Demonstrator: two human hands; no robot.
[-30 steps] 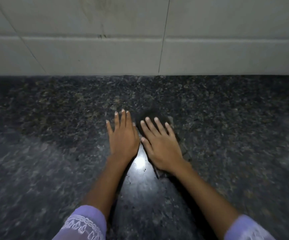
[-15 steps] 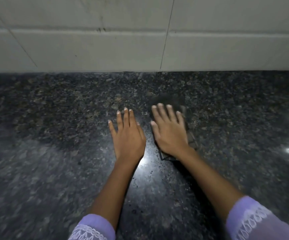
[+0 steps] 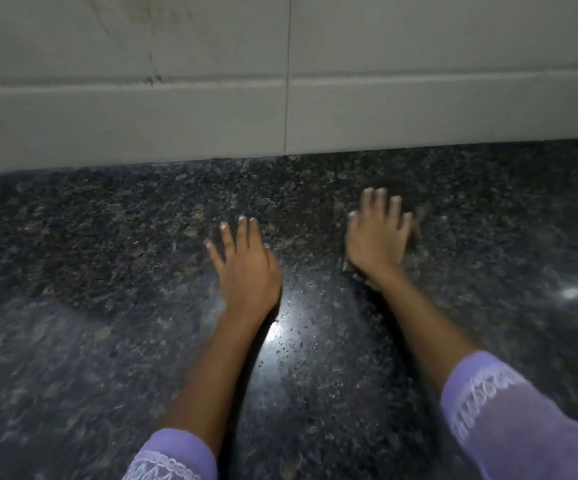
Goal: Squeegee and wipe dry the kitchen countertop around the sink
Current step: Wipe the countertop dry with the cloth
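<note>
1. The tabletop is showing as dark speckled granite and is filling the lower part of the head view; its surface is glinting under the light.
2. A pale tiled wall is standing along the far edge of the tabletop, with one vertical grout line running down near the middle.
3. A lilac sleeve with white lace trim is covering the left forearm at the bottom edge of the view.
4. The left hand is lying palm-down, flat on the bare tabletop, near the centre. Its fingers are lying straight and slightly spread, and are holding nothing.
5. A bright reflection is sitting on the stone just beside the left wrist, with small droplets or specks glinting around it; which of the two cannot be told.
6. The right hand is lying palm-down farther back and well apart from the left hand. Its fingers are extending straight and slightly spread, pressing flat onto a dark cloth.
7. The dark cloth is lying on the tabletop under the right hand, mostly hidden; only a blurred edge is showing beside the little finger and a corner near the wrist. It is barely separating from the stone in tone.
8. A second lilac sleeve is covering the right forearm at the lower right.
9. A smaller light spot is reflecting on the tabletop at the far right.
</note>
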